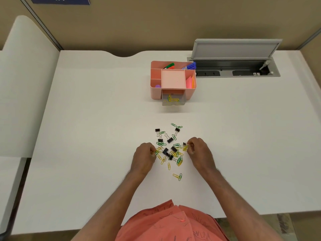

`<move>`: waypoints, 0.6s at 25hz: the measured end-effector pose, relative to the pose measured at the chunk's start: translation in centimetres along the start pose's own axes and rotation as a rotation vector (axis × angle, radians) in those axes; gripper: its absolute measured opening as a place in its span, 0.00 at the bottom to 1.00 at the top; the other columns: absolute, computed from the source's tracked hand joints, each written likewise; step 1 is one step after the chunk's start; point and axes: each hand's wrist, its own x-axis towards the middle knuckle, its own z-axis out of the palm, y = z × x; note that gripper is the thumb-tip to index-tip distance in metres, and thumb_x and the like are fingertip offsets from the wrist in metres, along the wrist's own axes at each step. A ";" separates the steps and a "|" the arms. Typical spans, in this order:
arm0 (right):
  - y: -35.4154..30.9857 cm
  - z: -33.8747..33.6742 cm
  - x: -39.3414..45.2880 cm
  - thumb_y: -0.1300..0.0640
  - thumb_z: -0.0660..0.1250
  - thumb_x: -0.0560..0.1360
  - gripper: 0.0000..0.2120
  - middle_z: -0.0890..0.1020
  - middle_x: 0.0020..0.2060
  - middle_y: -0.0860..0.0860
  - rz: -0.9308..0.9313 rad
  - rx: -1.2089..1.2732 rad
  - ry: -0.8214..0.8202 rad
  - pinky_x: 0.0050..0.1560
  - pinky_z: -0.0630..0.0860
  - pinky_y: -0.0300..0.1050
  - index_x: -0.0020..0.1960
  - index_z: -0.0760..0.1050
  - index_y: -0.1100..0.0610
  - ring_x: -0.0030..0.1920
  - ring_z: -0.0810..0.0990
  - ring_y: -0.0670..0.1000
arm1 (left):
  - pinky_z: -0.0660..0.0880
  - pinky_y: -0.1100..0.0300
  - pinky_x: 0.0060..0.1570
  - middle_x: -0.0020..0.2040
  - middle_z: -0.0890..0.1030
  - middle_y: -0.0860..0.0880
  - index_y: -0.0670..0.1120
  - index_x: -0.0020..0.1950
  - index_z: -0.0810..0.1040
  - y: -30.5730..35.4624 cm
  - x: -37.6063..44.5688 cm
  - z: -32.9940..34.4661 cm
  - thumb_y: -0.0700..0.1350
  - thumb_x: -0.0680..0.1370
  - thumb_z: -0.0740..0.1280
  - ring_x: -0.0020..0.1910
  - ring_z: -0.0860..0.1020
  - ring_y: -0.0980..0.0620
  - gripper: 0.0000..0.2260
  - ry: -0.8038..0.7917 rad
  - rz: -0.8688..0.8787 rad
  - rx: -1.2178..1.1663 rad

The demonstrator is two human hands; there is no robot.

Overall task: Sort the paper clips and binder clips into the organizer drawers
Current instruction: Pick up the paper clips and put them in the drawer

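A loose heap of paper clips (178,154), yellow and green, lies mixed with black binder clips (165,150) on the white bench (86,119), in front of the person and between the two hands. A few binder clips sit at the far edge of the heap, and a yellow and a green paper clip lie together just apart from it on the near side. The left hand (144,157) rests at the left edge of the heap with its fingers curled in, pinching a yellow paper clip at their tips. The right hand (199,151) is at the right edge, its fingers also curled and pinching yellow paper clips, with a small black binder clip touching or just beside the fingertips; which of the two I cannot tell. Farther back on the bench, well apart from the heap, stands a pink organizer (156,92). Its clear drawer (173,100) is pulled out toward the person and holds some yellow and green paper clips. The open top compartments of the organizer hold markers (190,66) at the back, pink and yellow sticky notes (189,82) at the right and a small purple thing at the front left. Just right of the organizer, a grey cable hatch (238,49) set into the bench stands with its lid raised. The person wears a coral shirt (173,225).
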 end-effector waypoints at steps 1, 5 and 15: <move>0.1 0.0 0.1 0.61 0.65 0.78 0.07 0.77 0.43 0.46 0.022 0.051 0.011 0.43 0.77 0.50 0.52 0.75 0.51 0.46 0.77 0.51 | 0.77 0.54 0.41 0.43 0.81 0.51 0.45 0.45 0.81 0.0 0.1 0.0 0.35 0.75 0.64 0.42 0.80 0.50 0.08 0.003 -0.001 -0.010; 0.2 -0.3 0.3 0.59 0.66 0.80 0.07 0.78 0.40 0.47 0.117 0.177 0.058 0.41 0.78 0.50 0.53 0.70 0.50 0.42 0.79 0.51 | 0.77 0.55 0.41 0.42 0.81 0.53 0.45 0.46 0.81 0.0 0.1 -0.1 0.36 0.77 0.65 0.42 0.80 0.51 0.07 0.011 -0.009 -0.037; -0.2 1.3 -1.9 0.62 0.71 0.76 0.20 0.77 0.59 0.51 -0.127 -0.165 -0.093 0.52 0.78 0.47 0.67 0.77 0.56 0.60 0.73 0.54 | 0.75 0.62 0.40 0.42 0.81 0.54 0.46 0.49 0.82 -0.2 0.1 -0.2 0.36 0.78 0.67 0.40 0.78 0.55 0.07 0.008 -0.022 -0.080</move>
